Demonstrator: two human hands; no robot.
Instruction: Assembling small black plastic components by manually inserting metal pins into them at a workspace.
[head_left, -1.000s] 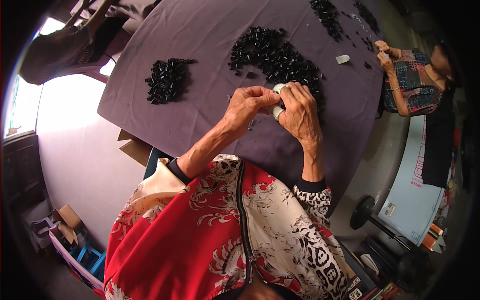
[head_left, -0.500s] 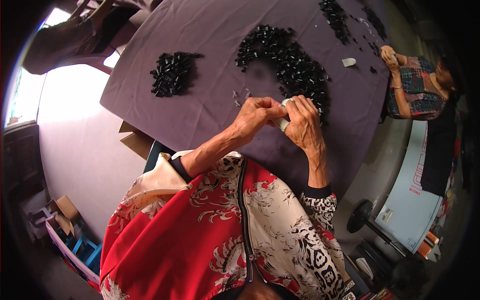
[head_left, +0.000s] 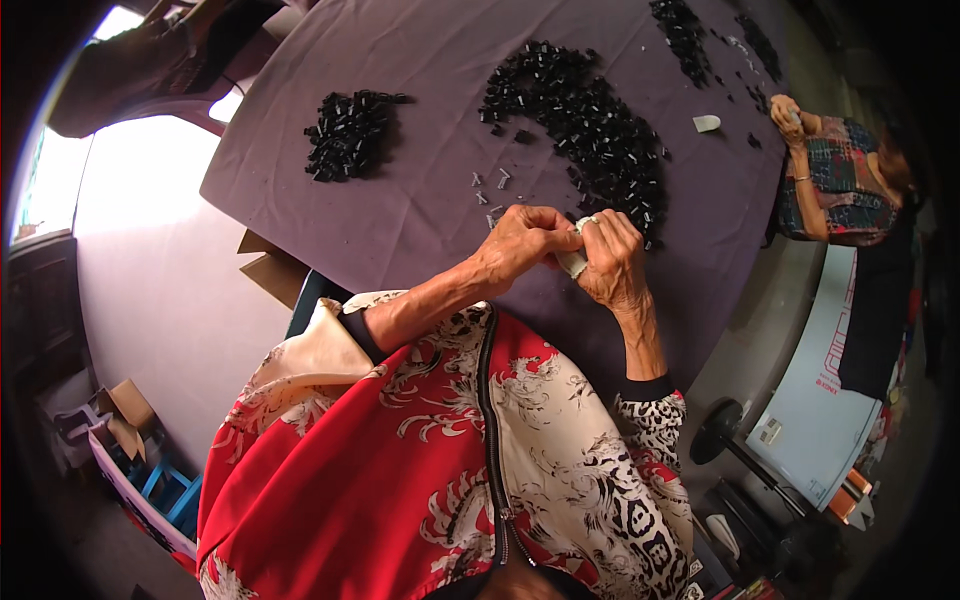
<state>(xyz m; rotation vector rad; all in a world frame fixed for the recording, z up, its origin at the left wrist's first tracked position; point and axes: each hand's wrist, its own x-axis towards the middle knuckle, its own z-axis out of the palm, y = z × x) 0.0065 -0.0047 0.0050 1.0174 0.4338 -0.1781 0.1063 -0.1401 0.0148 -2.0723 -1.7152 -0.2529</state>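
Note:
My left hand [head_left: 527, 243] and my right hand [head_left: 612, 262] meet over the near part of the table, fingertips pinched together. Whatever sits between them is too small or too hidden to make out. A whitish cover [head_left: 572, 262] shows at my right thumb, between the two hands. Just beyond my right hand curves a big heap of small black plastic pieces [head_left: 600, 125]. A smaller heap of similar black pieces [head_left: 350, 135] lies to the left. Several tiny grey scraps [head_left: 503, 178] are scattered beyond my left hand.
A purple-grey cloth covers the table [head_left: 420, 230]. More black pieces [head_left: 682, 40] and a white thimble-shaped thing [head_left: 707, 124] lie at the far right. Another person [head_left: 840, 180] sits at the right edge, hands together. Cardboard boxes [head_left: 275, 275] stand by the left edge.
Both hands have shifted slightly toward me and stay pinched together. A dark blur inside the curve of the large heap is gone, and loose black pieces show there. Another grey scrap shows near my left hand.

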